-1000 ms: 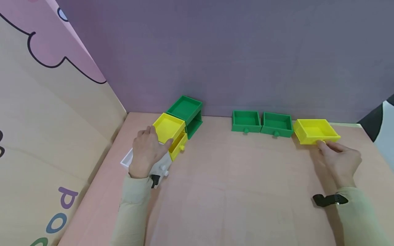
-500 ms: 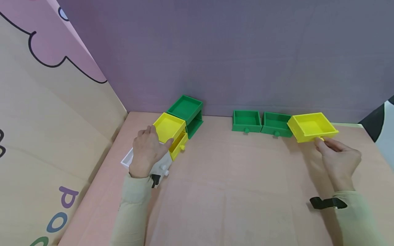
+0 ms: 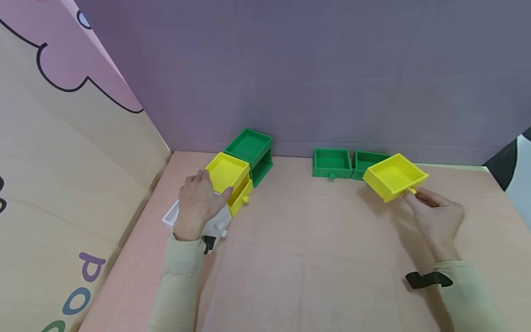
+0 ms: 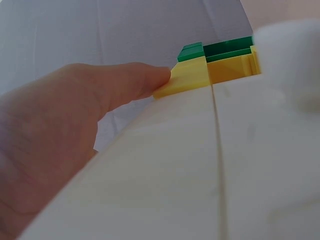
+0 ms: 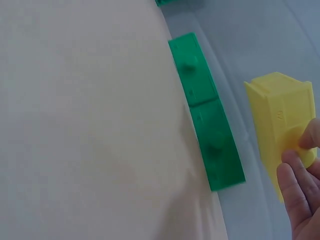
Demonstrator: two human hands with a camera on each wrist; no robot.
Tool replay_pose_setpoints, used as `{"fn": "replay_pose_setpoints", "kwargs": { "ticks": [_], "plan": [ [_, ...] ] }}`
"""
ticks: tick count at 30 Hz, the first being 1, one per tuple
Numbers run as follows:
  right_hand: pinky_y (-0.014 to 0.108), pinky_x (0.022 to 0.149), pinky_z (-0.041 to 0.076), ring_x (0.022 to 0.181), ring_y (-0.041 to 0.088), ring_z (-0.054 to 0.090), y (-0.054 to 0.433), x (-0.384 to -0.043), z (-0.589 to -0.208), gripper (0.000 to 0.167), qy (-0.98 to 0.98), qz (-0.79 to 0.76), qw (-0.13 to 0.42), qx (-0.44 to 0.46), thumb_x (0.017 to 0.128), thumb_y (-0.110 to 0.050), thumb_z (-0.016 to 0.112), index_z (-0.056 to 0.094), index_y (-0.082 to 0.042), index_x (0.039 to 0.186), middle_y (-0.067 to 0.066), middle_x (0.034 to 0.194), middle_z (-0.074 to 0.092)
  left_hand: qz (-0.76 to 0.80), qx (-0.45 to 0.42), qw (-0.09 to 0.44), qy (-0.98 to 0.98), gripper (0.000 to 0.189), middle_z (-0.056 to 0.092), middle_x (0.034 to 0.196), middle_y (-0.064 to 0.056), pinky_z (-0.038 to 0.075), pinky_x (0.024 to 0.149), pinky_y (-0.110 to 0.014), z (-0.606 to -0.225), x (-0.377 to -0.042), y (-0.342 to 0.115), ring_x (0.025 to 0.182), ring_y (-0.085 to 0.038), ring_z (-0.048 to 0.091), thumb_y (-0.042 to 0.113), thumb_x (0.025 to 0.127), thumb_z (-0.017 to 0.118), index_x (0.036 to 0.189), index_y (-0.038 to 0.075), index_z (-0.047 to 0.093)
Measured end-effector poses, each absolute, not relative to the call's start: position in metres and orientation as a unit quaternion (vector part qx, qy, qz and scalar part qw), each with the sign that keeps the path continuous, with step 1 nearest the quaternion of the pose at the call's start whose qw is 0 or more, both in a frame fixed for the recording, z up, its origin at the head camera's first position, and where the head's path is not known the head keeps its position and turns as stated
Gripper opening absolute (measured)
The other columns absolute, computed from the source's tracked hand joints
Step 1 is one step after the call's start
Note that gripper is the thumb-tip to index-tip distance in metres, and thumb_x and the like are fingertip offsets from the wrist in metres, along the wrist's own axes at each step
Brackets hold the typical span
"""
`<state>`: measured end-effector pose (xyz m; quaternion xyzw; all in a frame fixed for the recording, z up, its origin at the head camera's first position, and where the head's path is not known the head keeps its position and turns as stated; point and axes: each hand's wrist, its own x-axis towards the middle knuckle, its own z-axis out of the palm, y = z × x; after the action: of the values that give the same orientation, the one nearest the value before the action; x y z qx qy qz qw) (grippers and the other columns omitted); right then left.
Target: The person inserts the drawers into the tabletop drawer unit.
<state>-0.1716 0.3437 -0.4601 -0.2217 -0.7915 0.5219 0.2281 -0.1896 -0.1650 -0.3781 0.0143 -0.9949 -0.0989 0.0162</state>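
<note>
My right hand (image 3: 435, 219) pinches the small round knob of a yellow drawer (image 3: 396, 177), which hangs tilted above the table, partly covering a green drawer. The right wrist view shows thumb and fingers closed on the knob of this yellow drawer (image 5: 280, 115). At the left, my left hand (image 3: 196, 203) rests over a row of little cabinets, on the white cabinet (image 3: 220, 221) and the yellow cabinet (image 3: 229, 169). Its straight thumb (image 4: 142, 77) touches the yellow cabinet's edge in the left wrist view. One yellow drawer (image 3: 241, 196) sits in that cabinet, pulled partly out.
Behind the yellow cabinet stands a green cabinet (image 3: 250, 145) with a bare opening in its front. Two green drawers (image 3: 332, 163) lie side by side near the table's back edge. A purple-grey wall (image 3: 315, 78) rises behind the pink tabletop (image 3: 307, 249).
My right hand has lifted the yellow drawer and carried it left, turning it so that it now overlaps the right green drawer. My left hand stays where it was.
</note>
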Motion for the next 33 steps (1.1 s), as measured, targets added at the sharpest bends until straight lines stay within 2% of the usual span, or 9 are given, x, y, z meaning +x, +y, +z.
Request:
{"fn": "replay_pose_setpoints", "kwargs": {
  "ticks": [4, 9, 11, 16, 19, 21, 24, 29, 33],
  "plan": [
    [0.002, 0.074, 0.051, 0.078, -0.016, 0.067, 0.331, -0.17, -0.467, 0.041, -0.803, 0.513, 0.245, -0.18, 0.092, -0.022, 0.084, 0.075, -0.002, 0.127, -0.036, 0.089, 0.069, -0.102, 0.016, 0.018, -0.994, 0.091, 0.055, 0.154, -0.028, 0.053, 0.107, -0.06, -0.379, -0.189, -0.165, 0.137, -0.048, 0.054, 0.058, 0.099, 0.06, 0.153, -0.012, 0.044],
    [0.002, 0.077, 0.051, 0.081, -0.016, 0.067, 0.317, -0.167, -0.473, 0.038, -0.816, 0.501, 0.241, -0.159, 0.093, -0.02, 0.083, 0.077, -0.004, 0.127, -0.016, 0.109, 0.078, -0.107, 0.016, 0.022, -0.994, 0.089, 0.056, 0.151, -0.028, 0.054, 0.106, -0.06, -0.379, -0.188, -0.165, 0.136, -0.048, 0.055, 0.058, 0.099, 0.061, 0.152, -0.012, 0.045],
    [0.003, 0.078, 0.052, 0.082, -0.015, 0.067, 0.312, -0.166, -0.474, 0.037, -0.817, 0.503, 0.237, -0.154, 0.093, -0.019, 0.083, 0.077, -0.004, 0.127, -0.016, 0.107, 0.078, -0.107, 0.015, 0.022, -0.994, 0.09, 0.055, 0.152, -0.028, 0.053, 0.106, -0.061, -0.379, -0.188, -0.165, 0.136, -0.048, 0.054, 0.057, 0.099, 0.061, 0.153, -0.012, 0.045],
    [0.003, 0.079, 0.052, 0.082, -0.015, 0.067, 0.299, -0.164, -0.475, 0.037, -0.819, 0.509, 0.23, -0.135, 0.093, -0.017, 0.083, 0.077, -0.002, 0.126, -0.024, 0.099, 0.073, -0.105, 0.014, 0.022, -0.994, 0.091, 0.053, 0.156, -0.029, 0.053, 0.108, -0.061, -0.378, -0.188, -0.165, 0.138, -0.049, 0.054, 0.058, 0.099, 0.06, 0.154, -0.013, 0.043],
    [0.003, 0.08, 0.052, 0.084, -0.015, 0.068, 0.292, -0.164, -0.474, 0.037, -0.822, 0.509, 0.225, -0.123, 0.094, -0.017, 0.083, 0.076, -0.003, 0.127, -0.015, 0.106, 0.078, -0.103, 0.013, 0.024, -0.994, 0.091, 0.054, 0.155, -0.029, 0.054, 0.107, -0.061, -0.378, -0.189, -0.165, 0.137, -0.049, 0.054, 0.058, 0.099, 0.06, 0.154, -0.013, 0.043],
    [0.004, 0.081, 0.052, 0.086, -0.013, 0.068, 0.287, -0.163, -0.475, 0.038, -0.824, 0.511, 0.215, -0.122, 0.094, -0.02, 0.083, 0.076, -0.004, 0.128, -0.005, 0.114, 0.08, -0.102, 0.013, 0.024, -0.994, 0.091, 0.054, 0.154, -0.029, 0.054, 0.106, -0.06, -0.378, -0.189, -0.165, 0.137, -0.049, 0.055, 0.058, 0.099, 0.06, 0.153, -0.013, 0.044],
    [0.003, 0.083, 0.052, 0.09, -0.011, 0.067, 0.279, -0.162, -0.474, 0.041, -0.828, 0.512, 0.192, -0.122, 0.096, -0.028, 0.081, 0.075, -0.007, 0.131, 0.004, 0.123, 0.079, -0.104, 0.014, 0.023, -0.994, 0.09, 0.054, 0.154, -0.029, 0.054, 0.106, -0.06, -0.378, -0.189, -0.165, 0.137, -0.049, 0.054, 0.058, 0.099, 0.06, 0.153, -0.013, 0.044],
    [0.004, 0.082, 0.053, 0.088, -0.011, 0.068, 0.266, -0.161, -0.474, 0.039, -0.834, 0.509, 0.185, -0.102, 0.096, -0.025, 0.081, 0.076, -0.005, 0.129, 0.008, 0.121, 0.08, -0.107, 0.013, 0.025, -0.994, 0.09, 0.054, 0.155, -0.029, 0.053, 0.107, -0.061, -0.379, -0.188, -0.166, 0.137, -0.049, 0.054, 0.057, 0.099, 0.06, 0.153, -0.013, 0.044],
    [0.004, 0.081, 0.052, 0.085, -0.015, 0.067, 0.256, -0.16, -0.474, 0.036, -0.837, 0.506, 0.193, -0.075, 0.095, -0.019, 0.082, 0.077, -0.002, 0.126, 0.017, 0.12, 0.079, -0.106, 0.01, 0.032, -0.994, 0.089, 0.055, 0.153, -0.029, 0.054, 0.105, -0.061, -0.379, -0.189, -0.165, 0.135, -0.049, 0.056, 0.057, 0.099, 0.061, 0.152, -0.013, 0.046]
  ]
}}
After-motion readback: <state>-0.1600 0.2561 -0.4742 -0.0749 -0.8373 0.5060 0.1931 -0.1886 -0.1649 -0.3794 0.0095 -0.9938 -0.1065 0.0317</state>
